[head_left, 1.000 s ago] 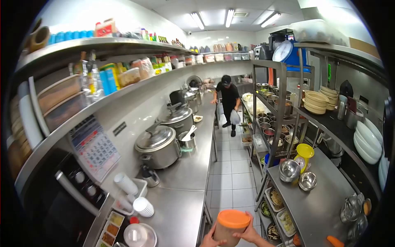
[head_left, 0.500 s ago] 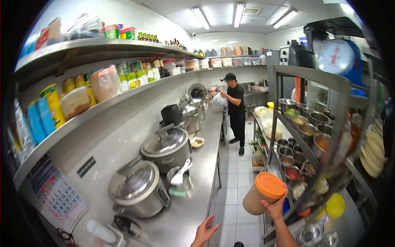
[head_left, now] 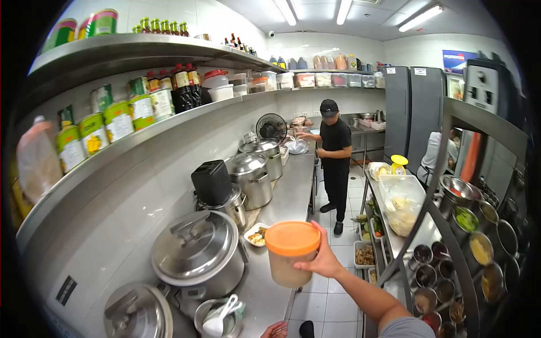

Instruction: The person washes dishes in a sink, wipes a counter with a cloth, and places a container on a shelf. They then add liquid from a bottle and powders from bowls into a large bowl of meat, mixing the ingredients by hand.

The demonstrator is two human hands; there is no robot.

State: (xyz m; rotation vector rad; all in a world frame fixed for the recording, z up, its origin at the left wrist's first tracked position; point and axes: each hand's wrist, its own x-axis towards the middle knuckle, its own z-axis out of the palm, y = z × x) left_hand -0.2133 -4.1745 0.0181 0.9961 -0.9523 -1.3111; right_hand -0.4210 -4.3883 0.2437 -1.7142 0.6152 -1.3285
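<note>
My right hand is wrapped round the side of a translucent plastic tub with an orange lid. It holds the tub upright in front of me, by the edge of the steel counter. The contents look pale brown through the wall. My left hand shows only in part at the bottom edge, its fingers loosely apart with nothing seen in them. Near the tub, a white dish of food sits on the counter. A steel pot with white scoops stands closer to me.
Large lidded cookers and stockpots line the left counter, below loaded shelves. A co-worker in black stands in the aisle beside a plastic bag. On the right is a metal rack with bowls of ingredients.
My right hand has carried the tub left and forward, from the right rack to the counter's edge. My left hand has dropped lower. The co-worker's bag now rests on the counter. My view has advanced.
</note>
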